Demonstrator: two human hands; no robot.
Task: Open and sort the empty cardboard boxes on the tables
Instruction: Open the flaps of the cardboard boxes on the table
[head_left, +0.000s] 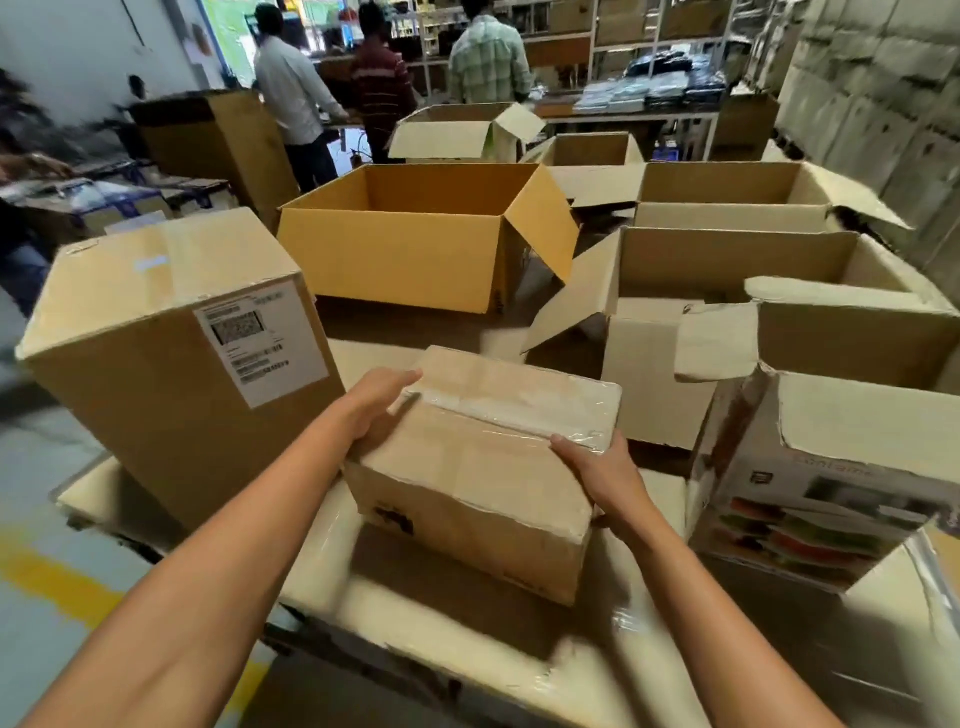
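Observation:
A small taped cardboard box (483, 467) is tilted in front of me over flattened cardboard. My left hand (376, 408) grips its left top edge, fingers along the taped seam. My right hand (597, 473) holds its right near corner, thumb on top and fingers down the side. A tall shut box with a shipping label (171, 353) stands to the left. An open yellow-brown box (415, 239) sits behind. Several open pale boxes (727, 270) fill the right side.
A torn open printed carton (831, 478) stands at the right. Flat cardboard sheets (415, 613) cover the table (78, 499) in front of me. Three people stand at the back near shelves (623, 36). Another person's arm (31, 166) shows at the far left.

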